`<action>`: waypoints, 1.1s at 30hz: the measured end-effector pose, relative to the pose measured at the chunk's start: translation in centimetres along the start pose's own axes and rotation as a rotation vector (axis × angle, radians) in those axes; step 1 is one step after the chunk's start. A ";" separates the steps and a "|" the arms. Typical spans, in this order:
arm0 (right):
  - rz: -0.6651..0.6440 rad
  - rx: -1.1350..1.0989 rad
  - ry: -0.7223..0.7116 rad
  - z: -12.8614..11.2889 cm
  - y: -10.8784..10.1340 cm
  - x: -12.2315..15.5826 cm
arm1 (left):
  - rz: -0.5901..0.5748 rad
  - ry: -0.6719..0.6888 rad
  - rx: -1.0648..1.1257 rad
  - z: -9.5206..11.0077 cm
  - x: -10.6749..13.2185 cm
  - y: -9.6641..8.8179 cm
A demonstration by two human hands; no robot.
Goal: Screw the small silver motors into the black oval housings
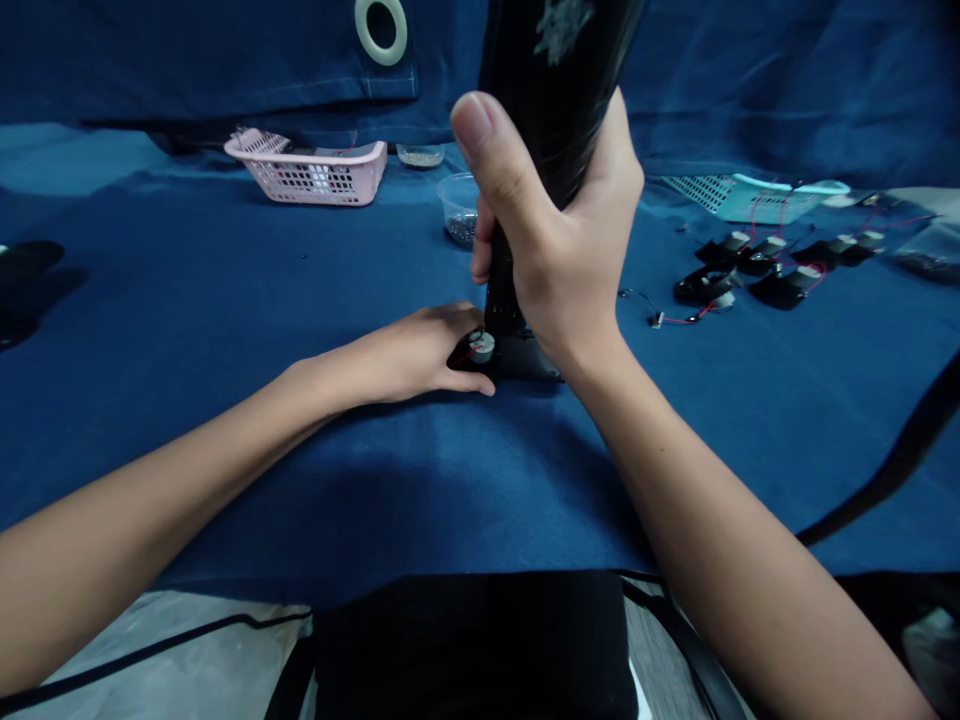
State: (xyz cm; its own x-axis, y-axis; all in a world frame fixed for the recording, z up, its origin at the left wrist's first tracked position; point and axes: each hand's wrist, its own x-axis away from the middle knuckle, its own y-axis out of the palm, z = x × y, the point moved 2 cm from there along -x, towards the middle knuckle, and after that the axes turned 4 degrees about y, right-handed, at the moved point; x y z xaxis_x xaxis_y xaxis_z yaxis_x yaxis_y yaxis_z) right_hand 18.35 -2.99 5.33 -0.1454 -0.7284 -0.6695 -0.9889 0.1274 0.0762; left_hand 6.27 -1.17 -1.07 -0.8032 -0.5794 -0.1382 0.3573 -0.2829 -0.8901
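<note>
My right hand (555,240) is wrapped round a tall black tool (551,90) that stands upright on the blue cloth, thumb raised along its side. The tool's lower end meets a small black part (517,352) on the cloth. My left hand (420,352) lies beside that part, fingers pinched on it next to a small grey round motor (482,346) with a red wire.
A pink basket (311,168) and a clear cup of small dark pieces (459,208) stand at the back. A light blue basket (739,195) and several black parts with red wires (757,268) lie at the right. A black cable (892,460) crosses the cloth's right edge.
</note>
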 end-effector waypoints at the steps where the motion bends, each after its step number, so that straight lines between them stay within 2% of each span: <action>1: -0.006 0.010 0.009 -0.1 0.0 0.0 | -0.002 -0.003 -0.005 0.0 0.0 0.0; 8: -0.004 0.070 0.041 -0.3 0.0 0.3 | -0.012 0.003 -0.020 0.0 -0.2 -0.1; 15: 0.001 -0.036 -0.040 0.2 0.1 0.0 | -0.008 0.012 -0.008 0.0 -0.1 -0.1; 20: -0.013 0.022 0.017 0.3 0.0 0.0 | -0.015 -0.006 -0.013 0.0 -0.1 0.0; 24: -0.006 0.023 -0.010 0.3 0.0 -0.1 | -0.017 -0.007 -0.014 0.0 -0.2 -0.1; 30: -0.015 0.107 0.027 0.3 0.0 -0.1 | -0.017 -0.010 -0.028 0.0 -0.2 -0.1; 33: 0.005 0.069 -0.001 0.4 -0.1 -0.1 | -0.019 -0.019 -0.041 0.1 -0.2 -0.1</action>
State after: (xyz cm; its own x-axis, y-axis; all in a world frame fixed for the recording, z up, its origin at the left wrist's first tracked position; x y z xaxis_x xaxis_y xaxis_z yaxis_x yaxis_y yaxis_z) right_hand 18.45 -2.67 5.16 -0.1504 -0.7268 -0.6701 -0.9838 0.1771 0.0287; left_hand 6.38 -1.10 -0.90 -0.8000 -0.5892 -0.1131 0.3222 -0.2629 -0.9094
